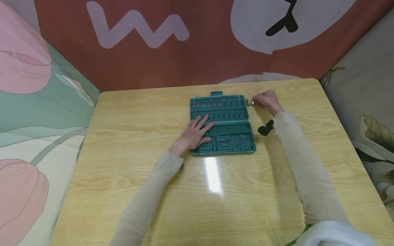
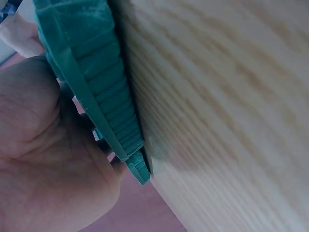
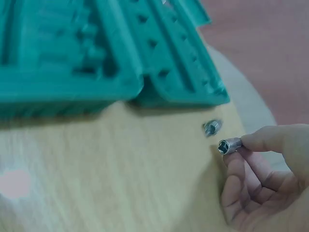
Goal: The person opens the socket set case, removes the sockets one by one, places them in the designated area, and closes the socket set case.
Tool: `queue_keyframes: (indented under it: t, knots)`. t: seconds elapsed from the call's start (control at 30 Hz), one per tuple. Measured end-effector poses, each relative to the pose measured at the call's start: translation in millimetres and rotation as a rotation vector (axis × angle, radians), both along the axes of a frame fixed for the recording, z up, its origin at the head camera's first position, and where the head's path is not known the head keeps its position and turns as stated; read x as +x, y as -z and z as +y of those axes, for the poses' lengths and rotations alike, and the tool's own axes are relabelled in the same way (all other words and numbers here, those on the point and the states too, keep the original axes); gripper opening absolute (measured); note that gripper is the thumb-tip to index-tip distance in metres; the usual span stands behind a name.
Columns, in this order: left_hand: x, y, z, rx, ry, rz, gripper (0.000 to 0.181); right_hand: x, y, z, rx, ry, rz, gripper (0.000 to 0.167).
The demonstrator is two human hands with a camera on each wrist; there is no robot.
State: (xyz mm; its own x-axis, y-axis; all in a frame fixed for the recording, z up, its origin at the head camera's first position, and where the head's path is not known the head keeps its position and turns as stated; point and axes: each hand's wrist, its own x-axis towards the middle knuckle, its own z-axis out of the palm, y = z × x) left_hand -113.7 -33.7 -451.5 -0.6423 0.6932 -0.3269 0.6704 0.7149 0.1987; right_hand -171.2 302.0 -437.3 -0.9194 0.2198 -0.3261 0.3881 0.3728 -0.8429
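Note:
An open green socket case (image 1: pixel 229 122) lies flat on the table, its two halves spread out. Across its left side rests my left hand (image 1: pixel 193 134), fingers straight and spread; in the left wrist view the palm (image 2: pixel 43 145) lies over the case edge. Beyond the case's right edge, my right hand (image 1: pixel 268 100) pinches a small metal socket (image 3: pixel 229 145) between thumb and fingers, just above the table. A second metal socket (image 3: pixel 212 127) lies on the table between it and the case. Several small sockets (image 1: pixel 208 104) sit in the left part of the far row.
The wooden table (image 1: pixel 132 136) meets a red patterned cloth (image 1: pixel 154 65) behind the case. A black wrist-camera piece (image 1: pixel 265 128) hangs at the right cuff. A green latch tab (image 1: pixel 216 93) sticks out from the case's far edge.

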Motion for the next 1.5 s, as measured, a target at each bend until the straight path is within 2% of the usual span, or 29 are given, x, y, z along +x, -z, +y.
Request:
queue_keyframes:
  t: [0.23,0.4,0.57,0.87,1.13,1.27,1.5]
  knots:
    - [0.9,0.6,-0.1,0.037,-0.006,-0.014,0.067,1.3,7.4,2.1,0.088,-0.006,-0.003,0.019]
    - [0.3,-0.2,0.2,0.040,-0.014,-0.020,0.066,-1.2,11.3,-3.1,0.147,0.041,0.024,0.018]
    - [0.1,-1.0,0.9,0.044,-0.016,-0.030,0.066,-2.2,15.5,-5.6,0.149,0.081,0.029,0.016]
    - [-0.5,-1.3,1.0,0.061,-0.020,-0.050,0.067,0.6,18.2,-6.0,0.197,0.072,0.043,0.026]
    - [-1.1,-3.9,0.4,0.055,-0.026,-0.067,0.067,2.4,20.0,-5.9,0.149,0.102,0.051,0.029]
    - [-1.3,-5.0,0.6,0.058,-0.021,-0.063,0.067,3.2,22.3,-6.8,0.158,0.110,0.060,0.029]
    - [-1.4,-1.4,1.2,0.070,-0.034,-0.083,0.066,2.0,25.5,-7.9,0.164,0.116,0.070,0.031]
